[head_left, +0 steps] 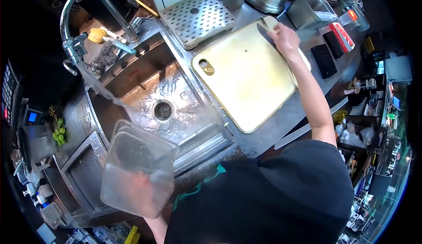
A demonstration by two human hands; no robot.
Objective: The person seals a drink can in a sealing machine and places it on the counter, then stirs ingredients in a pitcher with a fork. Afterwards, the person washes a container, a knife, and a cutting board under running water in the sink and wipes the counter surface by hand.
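My left hand shows blurred through the wall of a clear plastic container, gripping it from the near side. The container is tilted at the sink's near left edge, with running water streaming toward its far rim. At the far right corner of a pale cutting board, my right hand is closed on a knife. Its dark blade lies over the board; the handle is hidden by my fingers. Part of a second board shows underneath.
A tall curved faucet stands over the steel sink. Behind the board are a perforated drip tray and metal containers. A black phone lies on the right. Green limes sit on the left counter.
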